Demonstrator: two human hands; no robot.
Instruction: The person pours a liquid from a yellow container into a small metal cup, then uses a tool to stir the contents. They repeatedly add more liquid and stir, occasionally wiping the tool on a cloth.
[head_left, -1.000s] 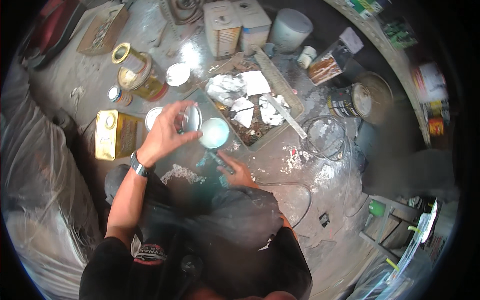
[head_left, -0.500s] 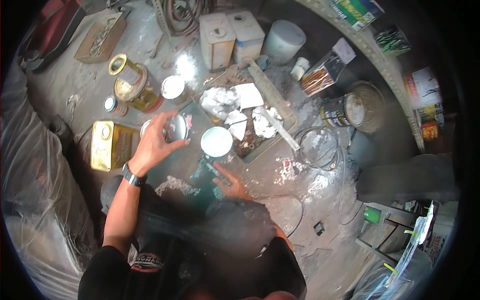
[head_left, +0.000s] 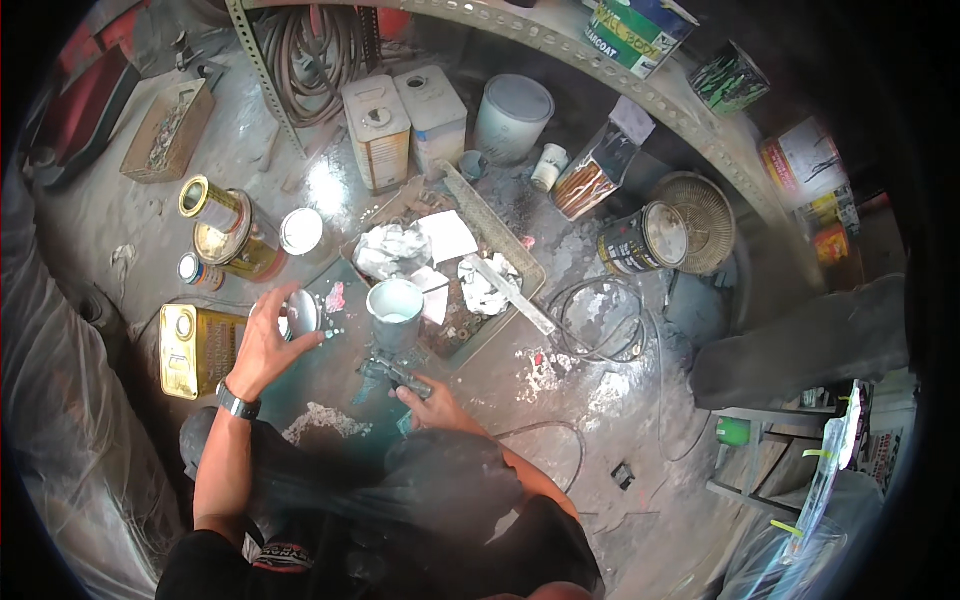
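Observation:
My right hand (head_left: 432, 402) is closed around the handle of a spray gun (head_left: 400, 375) in front of my knees. On top of the gun stands an upright grey cup (head_left: 392, 328) holding pale, whitish liquid. My left hand (head_left: 268, 345) is curved around a round silver lid (head_left: 304, 314), with the fingers at its upper left edge and the thumb at its lower right. The palm side and part of the lid are hidden. A rectangular gold tin (head_left: 200, 350) stands left of this hand, and an open can with white contents (head_left: 302, 232) is beyond it.
Behind the cup, a shallow tray (head_left: 490, 335) holds crumpled paper and a flat stick (head_left: 515, 295). Stacked tins (head_left: 235, 240) are far left. Two square cans (head_left: 378, 135) and a bucket (head_left: 515, 115) line the back. A hose (head_left: 655, 350) loops on the right; metal shelving (head_left: 740, 150) curves above.
The scene has shifted down and left in view. The cup shows more of its side. My right fingers have wrapped more around the gun; my left hand stays at the lid.

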